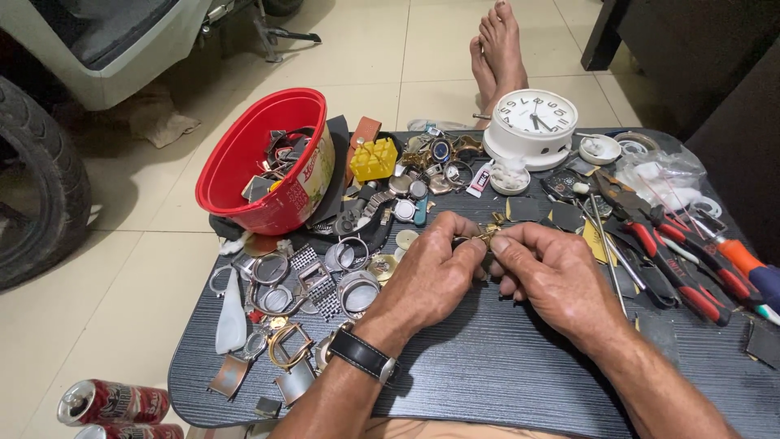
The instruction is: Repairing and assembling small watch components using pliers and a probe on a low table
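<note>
My left hand [431, 272] and my right hand [552, 272] meet over the middle of a low dark table [504, 366]. Between their fingertips they pinch a small gold-coloured watch part [487, 236], mostly hidden by the fingers. A black-strapped wristwatch [363, 355] is on my left wrist. Just left of my left hand lie several watch cases and metal bands [325, 280].
A red bowl [252, 162] of watch parts stands at the back left, a yellow block [374, 158] beside it. A white round clock [532, 122] sits at the back. Red-handled pliers [674, 256] and screwdrivers lie at the right. Two drink cans [110, 404] lie on the floor at left.
</note>
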